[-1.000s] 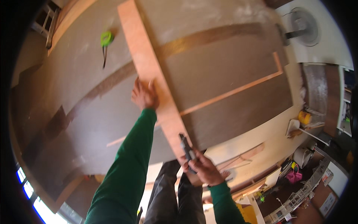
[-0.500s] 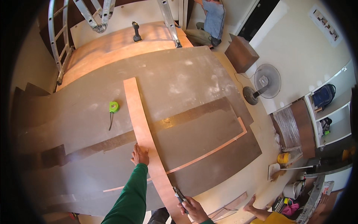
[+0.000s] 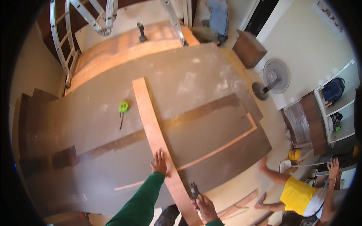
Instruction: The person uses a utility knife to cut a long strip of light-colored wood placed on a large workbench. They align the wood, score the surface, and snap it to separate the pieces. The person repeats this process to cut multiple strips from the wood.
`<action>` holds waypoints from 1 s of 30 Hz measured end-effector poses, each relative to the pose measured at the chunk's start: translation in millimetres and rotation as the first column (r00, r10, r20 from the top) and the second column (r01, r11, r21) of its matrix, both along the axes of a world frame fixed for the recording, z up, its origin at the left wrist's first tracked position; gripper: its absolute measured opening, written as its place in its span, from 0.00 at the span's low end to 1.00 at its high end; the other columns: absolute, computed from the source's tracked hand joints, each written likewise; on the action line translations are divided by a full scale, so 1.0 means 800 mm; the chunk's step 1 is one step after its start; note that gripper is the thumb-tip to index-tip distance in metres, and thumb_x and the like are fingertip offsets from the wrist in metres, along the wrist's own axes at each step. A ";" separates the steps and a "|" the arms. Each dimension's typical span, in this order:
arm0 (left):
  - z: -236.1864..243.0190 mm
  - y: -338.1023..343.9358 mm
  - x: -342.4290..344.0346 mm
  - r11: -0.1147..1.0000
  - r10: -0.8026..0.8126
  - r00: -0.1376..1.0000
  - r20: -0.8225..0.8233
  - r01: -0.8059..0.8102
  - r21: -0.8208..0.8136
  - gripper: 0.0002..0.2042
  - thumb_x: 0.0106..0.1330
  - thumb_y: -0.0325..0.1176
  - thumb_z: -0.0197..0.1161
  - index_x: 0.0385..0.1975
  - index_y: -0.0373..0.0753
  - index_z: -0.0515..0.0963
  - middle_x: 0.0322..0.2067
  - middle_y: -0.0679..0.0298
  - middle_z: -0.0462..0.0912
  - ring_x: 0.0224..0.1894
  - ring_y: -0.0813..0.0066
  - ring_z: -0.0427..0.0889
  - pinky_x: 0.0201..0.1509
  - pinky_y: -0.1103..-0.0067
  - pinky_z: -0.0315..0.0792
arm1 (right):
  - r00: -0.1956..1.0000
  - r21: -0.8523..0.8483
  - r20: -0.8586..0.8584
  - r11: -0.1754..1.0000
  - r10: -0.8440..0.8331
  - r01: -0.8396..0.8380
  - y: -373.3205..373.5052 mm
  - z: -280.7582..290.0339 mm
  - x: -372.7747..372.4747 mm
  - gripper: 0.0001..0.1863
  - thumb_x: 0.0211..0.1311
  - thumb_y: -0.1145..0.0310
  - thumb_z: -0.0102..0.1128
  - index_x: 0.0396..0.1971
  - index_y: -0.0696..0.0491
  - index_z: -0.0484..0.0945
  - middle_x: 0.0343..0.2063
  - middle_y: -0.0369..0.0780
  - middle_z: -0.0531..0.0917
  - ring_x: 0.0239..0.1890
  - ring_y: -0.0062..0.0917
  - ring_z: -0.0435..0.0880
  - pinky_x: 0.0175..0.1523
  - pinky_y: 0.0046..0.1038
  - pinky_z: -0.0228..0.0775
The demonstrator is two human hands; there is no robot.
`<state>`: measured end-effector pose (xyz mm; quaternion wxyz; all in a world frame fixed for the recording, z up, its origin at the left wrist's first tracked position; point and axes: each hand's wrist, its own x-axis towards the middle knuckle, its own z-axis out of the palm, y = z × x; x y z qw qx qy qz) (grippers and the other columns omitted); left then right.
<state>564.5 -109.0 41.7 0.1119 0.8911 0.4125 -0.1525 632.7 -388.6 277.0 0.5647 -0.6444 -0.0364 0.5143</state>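
A long, pale wooden strip [image 3: 148,113] lies across a large grey-brown sheet [image 3: 102,116]. My left hand [image 3: 160,164] presses on the strip's left edge, palm down and fingers spread. Beside the near part of the strip, on its right, my right hand [image 3: 206,209] is closed round a utility knife [image 3: 195,190] pointing away from me. Whether the blade touches the sheet cannot be made out. A green tape measure [image 3: 123,107] with a dark strap rests on the sheet, left of the strip. A thin, light wooden strip [image 3: 222,147] runs under the long one.
Beyond the sheet stand a ladder [image 3: 71,49] and a cordless drill [image 3: 141,33] on orange-toned board. A fan [image 3: 267,84] and a brown box [image 3: 249,49] are at right. One person [image 3: 218,19] is at the back; another in yellow shorts [image 3: 298,196] is at the near right.
The view has shifted slightly, moving the scene rightward. My left hand has slid a little further onto the strip, fingers more spread. The person in yellow shorts has come further into view.
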 end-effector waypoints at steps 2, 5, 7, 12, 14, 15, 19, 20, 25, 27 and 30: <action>-0.035 0.044 0.005 0.854 -0.045 0.999 0.017 0.029 0.519 0.32 0.72 0.36 0.46 0.77 0.44 0.55 0.81 0.62 0.43 0.81 0.57 0.43 0.64 0.37 0.65 | 0.999 -0.007 0.032 1.000 -0.029 0.030 0.028 0.000 -0.001 0.22 0.76 0.49 0.54 0.51 0.54 0.74 0.26 0.33 0.78 0.25 0.17 0.75 0.33 0.25 0.71; 0.026 -0.020 -0.019 0.987 -0.043 0.978 -0.203 0.010 -0.157 0.71 0.39 0.54 0.83 0.78 0.39 0.37 0.81 0.58 0.33 0.82 0.57 0.36 0.69 0.39 0.61 | 0.999 -0.156 -0.040 0.988 -0.019 0.012 0.002 -0.024 -0.022 0.21 0.77 0.53 0.55 0.52 0.56 0.72 0.29 0.34 0.79 0.25 0.16 0.75 0.33 0.23 0.72; 0.042 -0.009 -0.023 0.970 -0.037 0.965 -0.259 -0.027 -0.241 0.79 0.31 0.55 0.87 0.78 0.40 0.29 0.80 0.59 0.26 0.82 0.56 0.28 0.71 0.37 0.57 | 0.986 -0.081 -0.105 0.989 -0.130 0.122 0.012 -0.009 -0.038 0.22 0.76 0.54 0.56 0.54 0.58 0.72 0.33 0.35 0.79 0.29 0.16 0.74 0.34 0.22 0.71; 0.066 0.005 -0.011 0.961 -0.034 0.978 -0.205 -0.024 -0.275 0.79 0.33 0.51 0.88 0.78 0.42 0.26 0.80 0.61 0.21 0.81 0.56 0.26 0.71 0.36 0.58 | 0.973 -0.055 -0.131 0.981 -0.190 0.184 0.011 0.000 -0.042 0.26 0.75 0.54 0.59 0.59 0.59 0.70 0.36 0.36 0.79 0.33 0.16 0.75 0.38 0.23 0.72; 0.067 0.005 -0.009 0.960 -0.046 0.981 -0.187 -0.009 -0.281 0.79 0.34 0.50 0.88 0.78 0.43 0.26 0.80 0.61 0.22 0.81 0.56 0.27 0.71 0.36 0.58 | 0.955 -0.083 -0.160 0.968 -0.248 0.238 0.000 -0.008 -0.051 0.24 0.74 0.54 0.61 0.56 0.59 0.71 0.38 0.37 0.81 0.35 0.18 0.77 0.41 0.25 0.73; 0.069 0.008 -0.011 0.959 -0.045 0.983 -0.177 -0.007 -0.283 0.78 0.34 0.50 0.88 0.78 0.44 0.26 0.80 0.62 0.22 0.81 0.57 0.27 0.71 0.37 0.57 | 0.952 -0.095 -0.160 0.964 -0.261 0.248 -0.004 -0.013 -0.054 0.24 0.73 0.55 0.62 0.55 0.59 0.71 0.39 0.37 0.81 0.35 0.18 0.78 0.42 0.25 0.73; 0.061 0.014 -0.021 0.965 -0.078 0.980 -0.181 0.029 -0.261 0.80 0.32 0.55 0.87 0.78 0.44 0.26 0.80 0.63 0.23 0.82 0.57 0.28 0.71 0.38 0.58 | 0.945 -0.143 -0.093 0.943 -0.315 0.300 -0.020 -0.024 -0.063 0.20 0.70 0.65 0.66 0.53 0.59 0.70 0.39 0.38 0.82 0.37 0.20 0.79 0.47 0.26 0.73; 0.057 0.013 -0.021 0.964 -0.071 0.982 -0.173 0.022 -0.267 0.80 0.32 0.54 0.87 0.78 0.44 0.26 0.80 0.63 0.23 0.82 0.58 0.28 0.72 0.38 0.57 | 0.945 -0.134 -0.051 0.940 -0.323 0.314 -0.028 -0.034 -0.062 0.20 0.69 0.67 0.66 0.53 0.59 0.70 0.39 0.38 0.82 0.36 0.20 0.79 0.48 0.26 0.73; 0.068 0.011 -0.017 0.953 -0.029 0.983 -0.182 -0.027 -0.301 0.77 0.35 0.45 0.88 0.78 0.46 0.28 0.80 0.64 0.24 0.82 0.58 0.28 0.72 0.38 0.57 | 0.961 -0.315 -0.103 0.925 -0.257 0.213 -0.065 -0.051 -0.061 0.17 0.62 0.74 0.67 0.49 0.59 0.74 0.36 0.34 0.76 0.36 0.15 0.75 0.43 0.19 0.71; 0.072 0.013 -0.015 0.956 -0.011 0.976 -0.219 -0.054 -0.289 0.78 0.35 0.45 0.89 0.78 0.49 0.26 0.80 0.70 0.22 0.82 0.63 0.28 0.73 0.38 0.56 | 0.963 -0.308 -0.094 0.927 -0.252 0.213 -0.081 -0.066 -0.062 0.13 0.64 0.72 0.66 0.46 0.57 0.76 0.34 0.32 0.76 0.34 0.15 0.74 0.40 0.20 0.70; 0.065 0.001 -0.001 0.958 -0.027 0.978 -0.205 -0.033 -0.285 0.78 0.36 0.47 0.88 0.78 0.49 0.25 0.80 0.69 0.21 0.82 0.63 0.27 0.73 0.38 0.56 | 0.973 -0.328 0.105 0.916 -0.206 0.229 -0.126 -0.108 -0.068 0.11 0.64 0.70 0.67 0.40 0.57 0.75 0.30 0.35 0.76 0.31 0.19 0.73 0.38 0.24 0.70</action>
